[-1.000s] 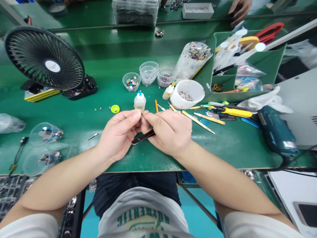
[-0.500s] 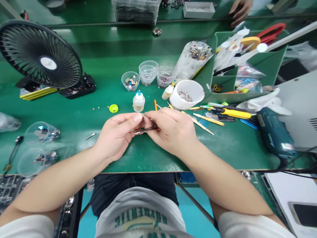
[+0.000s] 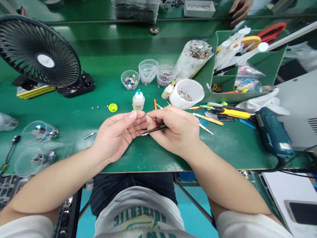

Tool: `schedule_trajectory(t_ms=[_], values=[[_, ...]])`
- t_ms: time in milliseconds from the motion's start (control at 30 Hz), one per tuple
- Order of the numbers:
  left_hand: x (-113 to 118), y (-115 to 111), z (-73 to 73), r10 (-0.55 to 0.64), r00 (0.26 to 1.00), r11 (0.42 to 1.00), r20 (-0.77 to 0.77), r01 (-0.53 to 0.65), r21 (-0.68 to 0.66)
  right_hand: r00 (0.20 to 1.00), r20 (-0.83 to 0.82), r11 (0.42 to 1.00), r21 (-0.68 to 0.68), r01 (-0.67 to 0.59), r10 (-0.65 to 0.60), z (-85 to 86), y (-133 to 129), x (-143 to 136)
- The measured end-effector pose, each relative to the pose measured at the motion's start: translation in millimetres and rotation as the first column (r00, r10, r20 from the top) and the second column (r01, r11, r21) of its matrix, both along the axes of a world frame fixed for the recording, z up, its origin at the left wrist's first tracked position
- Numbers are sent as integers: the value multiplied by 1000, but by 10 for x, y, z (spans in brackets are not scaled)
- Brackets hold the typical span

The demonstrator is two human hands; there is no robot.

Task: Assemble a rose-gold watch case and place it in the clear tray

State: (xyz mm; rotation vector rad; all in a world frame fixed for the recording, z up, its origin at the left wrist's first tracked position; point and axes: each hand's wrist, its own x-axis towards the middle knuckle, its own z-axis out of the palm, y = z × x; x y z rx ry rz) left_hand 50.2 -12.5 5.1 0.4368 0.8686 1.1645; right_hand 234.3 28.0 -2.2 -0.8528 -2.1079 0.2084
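Note:
In front of my chest, my left hand (image 3: 116, 132) pinches with thumb and forefinger, palm turned up and the other fingers loosely curled. Whatever sits in that pinch is too small to make out. Close against its fingertips is my right hand (image 3: 175, 130), closed around dark tweezers (image 3: 154, 130) that lie aslant with their silvery tip toward the left palm. The right thumb and forefinger also meet at a point by the left fingertips; any tiny part there is hidden. Just beyond the hands stands a white bottle with a blue tip (image 3: 138, 100).
A lime-green cap (image 3: 113, 107) lies left of the bottle. Behind are small plastic cups (image 3: 130, 80) and a white tub (image 3: 188, 94) of metal bits. A fan (image 3: 39, 54) stands left; a green organizer (image 3: 247, 96) and a power tool (image 3: 273, 132) are right. Another person's hand (image 3: 240, 11) shows far back.
My hands have drawn slightly apart at the fingertips. The left fingers have opened out a little, and the tweezers have shifted right with my right hand.

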Motion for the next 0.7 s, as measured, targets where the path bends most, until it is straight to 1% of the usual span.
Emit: schedule_trajectory(t_ms=[167, 300, 567, 700], values=[[-11, -8, 28, -10, 1000, 1000, 16, 9, 12, 998, -55, 997, 81, -7, 11, 25, -8, 14], [-6, -24, 56, -31, 999, 999, 42, 30, 28, 997, -68, 994, 107, -21, 29, 30, -7, 10], [-13, -40, 71, -33, 998, 999, 55, 31, 40, 994, -98, 992, 118, -42, 53, 2, -1, 1], [-20, -38, 52, -19, 1000, 997, 15, 18, 71, 994, -62, 993, 76, -85, 90, 3, 27, 11]])
